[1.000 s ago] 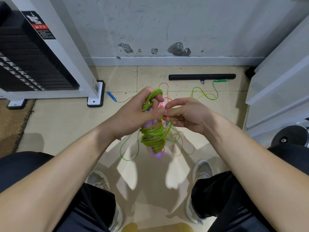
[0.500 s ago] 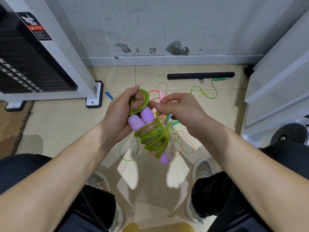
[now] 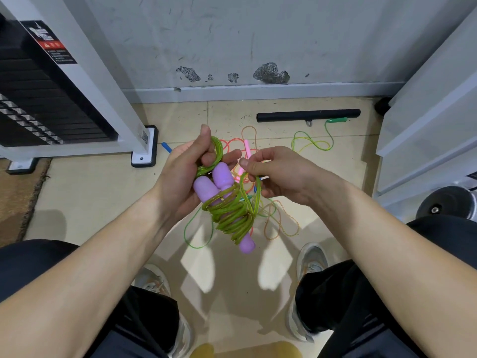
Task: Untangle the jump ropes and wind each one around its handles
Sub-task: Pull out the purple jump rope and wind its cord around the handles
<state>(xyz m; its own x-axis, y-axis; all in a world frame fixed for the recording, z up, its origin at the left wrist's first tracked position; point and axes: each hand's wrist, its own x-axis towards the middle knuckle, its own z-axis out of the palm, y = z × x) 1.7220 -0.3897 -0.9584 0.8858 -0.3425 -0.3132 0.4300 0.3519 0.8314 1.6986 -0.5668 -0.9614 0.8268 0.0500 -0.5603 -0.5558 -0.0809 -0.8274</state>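
Observation:
My left hand (image 3: 180,177) grips two purple handles (image 3: 207,188) held side by side, with a loop of green rope (image 3: 232,215) hooked over its fingers. Several turns of that green rope wrap the handles lower down. My right hand (image 3: 278,177) pinches a loose strand of the same green rope beside the bundle. On the floor behind lie tangled ropes: a pink rope with a pink handle (image 3: 247,147), an orange rope (image 3: 281,223), a yellow-green rope with a green handle (image 3: 336,120) and a blue handle (image 3: 166,147).
A white weight-stack machine (image 3: 64,99) stands at the left with its foot (image 3: 144,156) on the tiles. A black bar (image 3: 308,115) lies by the wall. White panels (image 3: 426,125) and a dark weight (image 3: 446,205) are at the right. My shoes (image 3: 309,259) flank the floor below.
The bundle has turned so both purple handle ends show. My right hand has drawn a strand of green rope out to the right of the coil.

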